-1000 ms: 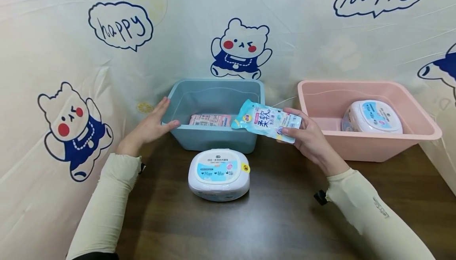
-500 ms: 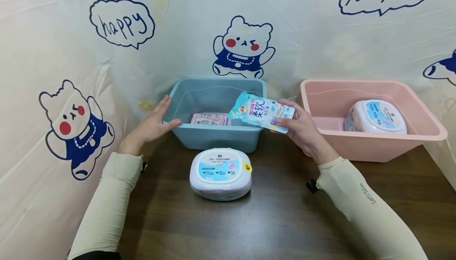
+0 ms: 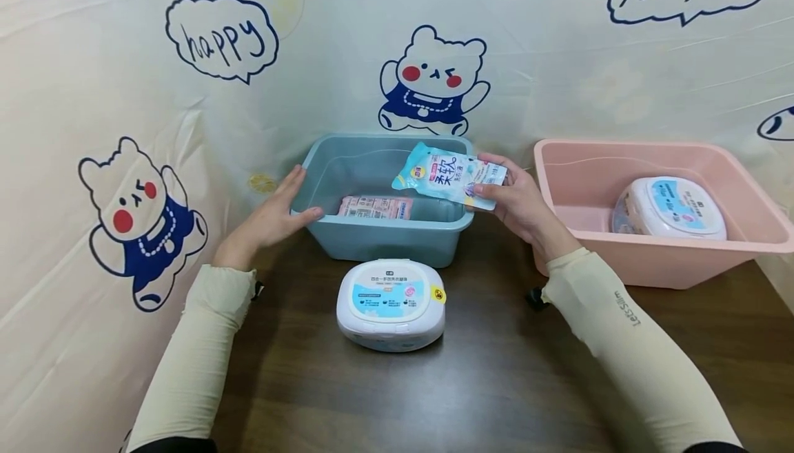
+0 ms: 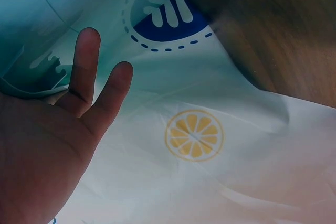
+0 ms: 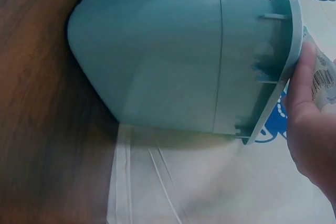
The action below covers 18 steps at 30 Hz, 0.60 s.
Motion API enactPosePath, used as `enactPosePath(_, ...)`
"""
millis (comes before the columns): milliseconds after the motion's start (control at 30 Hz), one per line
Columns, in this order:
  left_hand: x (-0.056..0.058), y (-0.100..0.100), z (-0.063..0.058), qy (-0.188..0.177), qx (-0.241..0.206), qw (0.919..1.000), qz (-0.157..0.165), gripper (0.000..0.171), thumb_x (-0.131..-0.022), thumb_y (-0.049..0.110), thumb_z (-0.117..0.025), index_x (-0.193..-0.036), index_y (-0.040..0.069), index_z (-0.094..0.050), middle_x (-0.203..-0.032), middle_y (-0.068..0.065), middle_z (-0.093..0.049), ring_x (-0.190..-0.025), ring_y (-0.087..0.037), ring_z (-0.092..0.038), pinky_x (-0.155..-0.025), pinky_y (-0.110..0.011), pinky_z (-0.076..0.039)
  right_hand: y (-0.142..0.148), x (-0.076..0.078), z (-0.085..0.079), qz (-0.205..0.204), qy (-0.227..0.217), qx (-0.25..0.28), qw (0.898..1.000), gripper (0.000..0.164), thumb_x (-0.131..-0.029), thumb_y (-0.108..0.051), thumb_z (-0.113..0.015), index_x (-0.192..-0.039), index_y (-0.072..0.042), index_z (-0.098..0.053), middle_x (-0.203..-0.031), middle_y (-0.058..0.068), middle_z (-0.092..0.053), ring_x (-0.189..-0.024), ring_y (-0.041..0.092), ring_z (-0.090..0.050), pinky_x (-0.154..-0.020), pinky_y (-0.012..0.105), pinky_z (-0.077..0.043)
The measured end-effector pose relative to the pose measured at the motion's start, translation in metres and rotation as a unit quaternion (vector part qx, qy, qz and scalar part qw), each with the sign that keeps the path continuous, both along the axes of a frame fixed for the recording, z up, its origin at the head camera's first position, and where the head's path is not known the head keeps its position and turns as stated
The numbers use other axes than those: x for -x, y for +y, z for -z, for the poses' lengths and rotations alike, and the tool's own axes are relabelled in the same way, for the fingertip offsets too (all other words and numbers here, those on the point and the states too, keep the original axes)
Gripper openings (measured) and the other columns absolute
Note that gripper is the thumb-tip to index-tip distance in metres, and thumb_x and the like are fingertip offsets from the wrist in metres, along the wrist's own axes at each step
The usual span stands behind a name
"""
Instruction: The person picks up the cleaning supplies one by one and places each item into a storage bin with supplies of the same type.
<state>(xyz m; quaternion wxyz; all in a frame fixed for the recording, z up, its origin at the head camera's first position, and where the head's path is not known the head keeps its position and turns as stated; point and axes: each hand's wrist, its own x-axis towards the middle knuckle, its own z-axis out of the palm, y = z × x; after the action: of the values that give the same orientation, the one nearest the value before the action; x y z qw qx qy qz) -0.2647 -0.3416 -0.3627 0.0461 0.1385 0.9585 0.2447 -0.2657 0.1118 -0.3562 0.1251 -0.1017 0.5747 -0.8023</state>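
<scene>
Closest thing on the table (image 3: pixel 484 394) was the white tub (image 3: pixel 391 308), sitting right in front of the blue bin (image 3: pixel 384 240), so my first worry was a domino thing: any bump that slid the bin forward could've shoved the tub too. The left hand (image 3: pixel 267 222) was at the bin's left end, fingers straight and a bit spread, thumb out over the front corner. It looked like it was only resting on the rim, not gripping it, so I wasn't sure it would've stopped much of a skid.

Right hand (image 3: pixel 524 206) was the busy one: thumb on the printed face, fingers behind, pinching the blue pouch (image 3: pixel 434 174) by one end. The rest of the pouch stuck out over the bin, unsupported. It seemed soft to me, so a loose pinch could've let it droop or twist and snag on the right rim, which was just beside those fingers. Couldn't tell if they actually touched it.

Further in, the pink packet (image 3: pixel 375 207) lay inside the bin, lower than the pouch and left of it. A sloppy drop could've left the pouch lopsided against it.
</scene>
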Motion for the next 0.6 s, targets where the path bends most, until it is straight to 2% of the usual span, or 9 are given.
enactPosePath(267, -0.001, 0.000, 0.000, -0.005, -0.002, 0.9999, -0.008, 0.096, -0.097, 0.061, -0.056, -0.163, 0.024, 0.003, -0.168, 0.006, 0.011, -0.153, -0.035, -0.003, -0.115, -0.066, -0.012, -0.010, 0.014, -0.009, -0.009, 0.003, -0.012, 1.000, 0.072, -0.093, -0.001, -0.071, -0.155, -0.011, -0.036, -0.144, 0.016, -0.049, -0.114, 0.031, -0.063, -0.085, 0.037, -0.056)
enactPosePath(433, -0.001, -0.001, -0.001, -0.007, -0.002, 0.9999, -0.011, 0.095, -0.098, 0.059, -0.056, -0.163, 0.025, 0.004, -0.168, 0.009, 0.011, -0.153, -0.034, -0.003, -0.115, -0.066, -0.012, -0.020, 0.024, -0.016, -0.018, 0.013, -0.002, 1.000, 0.071, -0.094, 0.002, -0.069, -0.154, -0.006, -0.034, -0.143, 0.018, -0.048, -0.115, 0.031, -0.061, -0.086, 0.037, -0.056)
enactPosePath(600, -0.001, 0.001, -0.001, -0.010, 0.000, 0.9999, -0.011, 0.097, -0.096, 0.063, -0.055, -0.163, 0.025, 0.004, -0.168, 0.008, 0.011, -0.153, -0.035, -0.003, -0.115, -0.066, -0.012, -0.030, 0.034, -0.018, -0.033, -0.008, -0.002, 0.999, 0.073, -0.093, 0.000, -0.070, -0.155, -0.010, -0.034, -0.145, 0.014, -0.047, -0.121, 0.035, -0.057, -0.092, 0.042, -0.053)
